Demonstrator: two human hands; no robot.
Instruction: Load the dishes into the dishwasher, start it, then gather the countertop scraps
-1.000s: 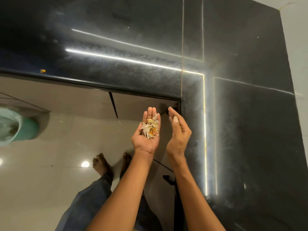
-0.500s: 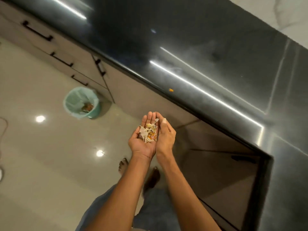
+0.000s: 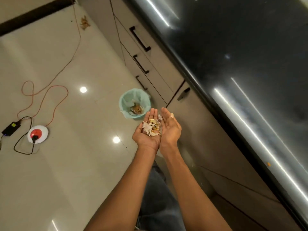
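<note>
My left hand (image 3: 145, 134) is palm up and cupped, carrying a small heap of white and orange vegetable scraps (image 3: 152, 127). My right hand (image 3: 170, 129) stands on edge against its right side, palm turned toward the heap, holding nothing itself. Both hands hover over the floor in front of the cabinets. Just beyond my fingertips stands a small bin with a light green liner (image 3: 135, 102), which has scraps inside. One tiny orange scrap (image 3: 268, 164) lies on the black countertop (image 3: 241, 52) near its front edge.
Grey cabinet drawers with black handles (image 3: 140, 39) run under the counter. On the glossy floor at left lie a red and white round socket (image 3: 37, 134), a black adapter (image 3: 11, 128) and an orange cable (image 3: 50, 90). My legs are below my arms.
The view has swung left from the countertop corner to the floor. My cupped hands with the scraps have come away from the counter edge and are now close to the bin.
</note>
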